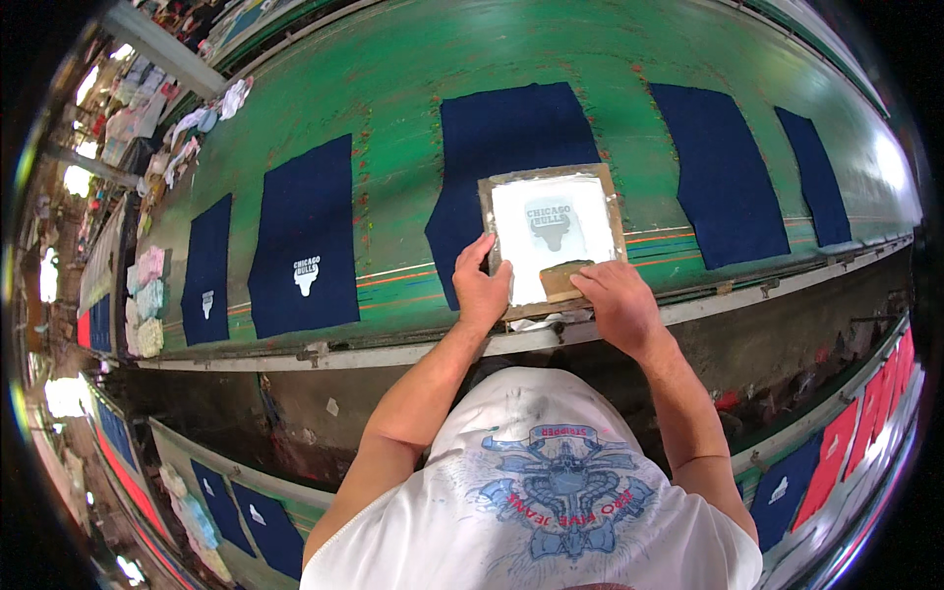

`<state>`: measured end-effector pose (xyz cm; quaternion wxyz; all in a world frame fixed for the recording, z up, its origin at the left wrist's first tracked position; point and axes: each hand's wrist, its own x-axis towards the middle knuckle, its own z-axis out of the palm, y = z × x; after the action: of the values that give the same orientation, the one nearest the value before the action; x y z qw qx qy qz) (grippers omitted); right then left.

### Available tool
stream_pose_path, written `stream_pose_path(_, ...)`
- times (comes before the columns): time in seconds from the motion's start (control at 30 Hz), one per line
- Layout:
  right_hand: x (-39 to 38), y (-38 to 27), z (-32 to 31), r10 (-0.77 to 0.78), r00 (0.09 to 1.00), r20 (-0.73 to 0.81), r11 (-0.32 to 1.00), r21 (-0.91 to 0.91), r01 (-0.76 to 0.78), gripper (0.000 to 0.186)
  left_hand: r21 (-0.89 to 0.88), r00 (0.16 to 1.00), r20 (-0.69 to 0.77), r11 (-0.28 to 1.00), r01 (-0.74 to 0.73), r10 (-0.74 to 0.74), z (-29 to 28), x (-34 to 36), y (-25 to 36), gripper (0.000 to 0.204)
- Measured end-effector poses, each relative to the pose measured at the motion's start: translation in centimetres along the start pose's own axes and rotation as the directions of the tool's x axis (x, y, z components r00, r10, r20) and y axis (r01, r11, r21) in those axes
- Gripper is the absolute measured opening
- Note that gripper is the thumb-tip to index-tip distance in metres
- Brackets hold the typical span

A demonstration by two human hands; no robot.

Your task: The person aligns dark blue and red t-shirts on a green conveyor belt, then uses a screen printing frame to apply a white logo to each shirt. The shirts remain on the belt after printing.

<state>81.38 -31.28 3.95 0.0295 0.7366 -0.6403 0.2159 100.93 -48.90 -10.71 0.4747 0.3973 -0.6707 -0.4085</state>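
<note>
A screen-printing frame (617,218) with a wooden border and a white mesh lies over the lower part of a navy fabric piece (513,123). Dark lettering and a bull's-head design show in the middle of its mesh. My left hand (480,287) grips the frame's left edge, thumb and fingers on either side of the wood. Near the frame's bottom edge, my right hand (621,300) holds a small brown squeegee (559,281) down against the mesh. Fabric under the frame is hidden.
Two navy pieces to the left, one nearer (305,231) and one farther (207,265), bear white prints. On the right lie two unprinted navy pieces (723,177). All rest on a long green table (393,147) with a metal rail (413,354). Folded cloths (149,295) sit at far left.
</note>
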Motion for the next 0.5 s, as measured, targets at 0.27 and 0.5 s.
stream_pose_path(0.27,4.9,-0.6,-2.7,0.115,0.959,0.261,0.988,0.068,-0.137,0.040,0.401,0.901,0.270,0.811,-0.426,0.340,-3.1,1.4,2.8,0.045)
stream_pose_path(0.5,1.1,-1.5,-0.8,0.139,0.950,0.280,0.990,-0.041,-0.133,0.065,0.348,0.867,0.330,0.805,-0.480,0.374,-3.1,2.5,2.8,0.039)
